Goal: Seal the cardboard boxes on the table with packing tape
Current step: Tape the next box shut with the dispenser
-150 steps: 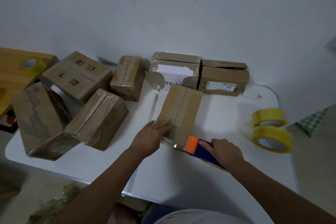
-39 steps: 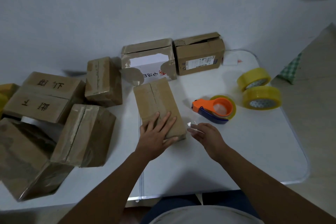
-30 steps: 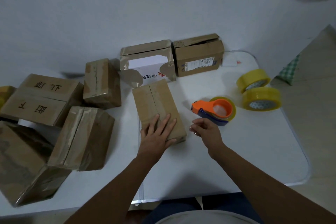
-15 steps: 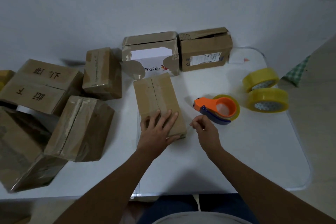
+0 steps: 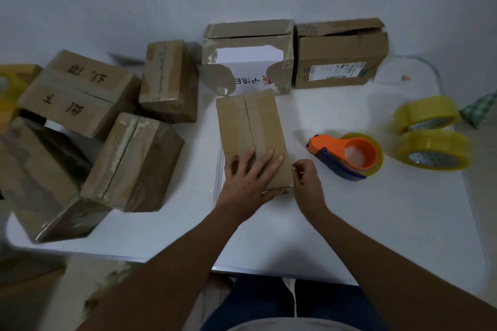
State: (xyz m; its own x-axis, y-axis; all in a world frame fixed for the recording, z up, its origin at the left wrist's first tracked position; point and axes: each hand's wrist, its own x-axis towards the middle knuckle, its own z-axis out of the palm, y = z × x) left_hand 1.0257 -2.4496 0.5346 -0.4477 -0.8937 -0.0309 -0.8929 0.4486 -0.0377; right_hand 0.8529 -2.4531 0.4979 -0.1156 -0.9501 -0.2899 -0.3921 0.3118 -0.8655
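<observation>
A left hand (image 5: 246, 180) lies flat, grip wide, on a rectangular cardboard box (image 5: 252, 129); the right hand (image 5: 306, 177) has curled fingers at its corner, grip unclear

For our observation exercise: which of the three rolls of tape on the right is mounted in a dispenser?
The roll nearest the box in the middle, held in the orange dispenser. The other two rolls lie bare further right.

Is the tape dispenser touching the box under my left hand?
Apart. The head view shows bare white table between the tape dispenser and the box that the left hand presses flat.
</observation>
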